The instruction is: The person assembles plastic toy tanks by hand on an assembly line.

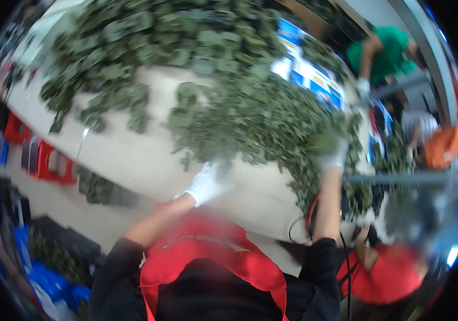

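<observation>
A white work glove covers my left hand [209,184], which is at the near edge of a large heap of green leafy branches [261,117]. Motion smears its fingers, and the leaves just above it are blurred too. Farther right, my right hand [334,155], also gloved in white, is closed around a blurred leafy branch [322,142] at the heap's right side. Its fingers are partly hidden by leaves. The branches look like eucalyptus, with small leaves near me and broad, rounder leaves [186,37] toward the back.
The heap lies on a pale table [149,155]. Blue-and-white boxes [309,75] stand behind it. A person in green [387,53] works at the far right, another in red [384,273] at the near right. Red stools [50,163] and blue crates [47,278] are left. A dark cable [346,273] hangs by my right arm.
</observation>
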`<state>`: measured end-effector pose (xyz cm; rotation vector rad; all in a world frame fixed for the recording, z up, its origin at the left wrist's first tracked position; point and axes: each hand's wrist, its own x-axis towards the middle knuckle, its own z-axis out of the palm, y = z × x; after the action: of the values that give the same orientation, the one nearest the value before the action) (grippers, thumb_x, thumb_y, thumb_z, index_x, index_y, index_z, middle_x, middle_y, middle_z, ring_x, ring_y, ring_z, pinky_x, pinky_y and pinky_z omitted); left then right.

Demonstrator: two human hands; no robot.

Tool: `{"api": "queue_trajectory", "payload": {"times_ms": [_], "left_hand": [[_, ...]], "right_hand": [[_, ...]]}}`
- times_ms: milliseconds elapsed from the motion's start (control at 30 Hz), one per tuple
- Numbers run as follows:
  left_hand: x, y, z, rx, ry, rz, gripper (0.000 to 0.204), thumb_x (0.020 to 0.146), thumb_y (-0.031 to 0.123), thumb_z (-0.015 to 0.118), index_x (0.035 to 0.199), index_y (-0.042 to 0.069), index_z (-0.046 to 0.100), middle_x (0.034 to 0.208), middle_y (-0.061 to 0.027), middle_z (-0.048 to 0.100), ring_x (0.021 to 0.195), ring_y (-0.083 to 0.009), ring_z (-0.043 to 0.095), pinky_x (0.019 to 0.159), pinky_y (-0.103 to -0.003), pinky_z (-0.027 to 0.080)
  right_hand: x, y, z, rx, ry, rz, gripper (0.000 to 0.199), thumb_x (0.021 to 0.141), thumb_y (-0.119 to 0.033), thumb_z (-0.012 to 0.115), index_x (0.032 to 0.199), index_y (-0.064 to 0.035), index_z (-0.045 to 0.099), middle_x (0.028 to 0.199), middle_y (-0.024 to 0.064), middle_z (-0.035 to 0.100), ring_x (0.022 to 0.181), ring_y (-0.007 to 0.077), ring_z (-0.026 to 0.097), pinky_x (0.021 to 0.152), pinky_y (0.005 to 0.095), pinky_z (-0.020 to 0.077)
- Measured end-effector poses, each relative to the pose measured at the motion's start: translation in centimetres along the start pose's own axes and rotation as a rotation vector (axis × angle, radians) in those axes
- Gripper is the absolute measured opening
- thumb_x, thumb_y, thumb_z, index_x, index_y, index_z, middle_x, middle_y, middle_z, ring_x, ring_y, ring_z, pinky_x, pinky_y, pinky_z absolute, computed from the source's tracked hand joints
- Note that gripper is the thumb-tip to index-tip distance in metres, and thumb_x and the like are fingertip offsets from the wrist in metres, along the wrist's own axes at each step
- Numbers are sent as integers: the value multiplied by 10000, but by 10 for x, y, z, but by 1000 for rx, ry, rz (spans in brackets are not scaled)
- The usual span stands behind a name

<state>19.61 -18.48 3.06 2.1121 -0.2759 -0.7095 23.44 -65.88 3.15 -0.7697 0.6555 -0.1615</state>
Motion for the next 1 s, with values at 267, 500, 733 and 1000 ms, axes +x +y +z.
{"api": "queue_trajectory", "payload": {"times_ms": [267, 500, 733, 1000], "left_hand": [[44, -55, -81, 68, 773, -237, 634, 779, 381, 681, 1298, 64, 505, 1257, -228, 492, 1177, -395, 484, 994, -422, 422], [162, -156, -119, -660, 663, -284, 530, 728, 199, 711, 1193, -29, 601, 1081, -176, 676, 980, -286, 642, 897, -335, 476], [77, -37, -87, -545, 800, 24, 417, 741, 64, 659, 1148, 12, 586, 1017, -150, 677, 898, -222, 644, 825, -326, 508], [9, -35, -32, -631, 266, 16, 1140, 627, 122, 829, 1517, 103, 118, 1326, -208, 508, 1207, -298, 529, 994, -339, 441]], "right_hand": [[66, -112, -76, 42, 426, -285, 490, 923, -416, 494, 1289, -91, 511, 1301, 94, 557, 1206, 316, 488, 1013, 506, 383], [-22, 111, 94, -484, 29, 86, 385, 907, -262, 615, 1195, -8, 581, 1093, 177, 646, 954, 296, 634, 822, 419, 523], [-142, 227, 208, -798, -372, -137, 690, 843, -167, 703, 1433, -24, 375, 1276, 192, 574, 1140, 258, 574, 945, 354, 479], [-156, 249, 206, -1136, -610, -93, 697, 798, -230, 749, 1370, 21, 440, 1213, 202, 614, 1098, 247, 606, 953, 324, 459]]}}
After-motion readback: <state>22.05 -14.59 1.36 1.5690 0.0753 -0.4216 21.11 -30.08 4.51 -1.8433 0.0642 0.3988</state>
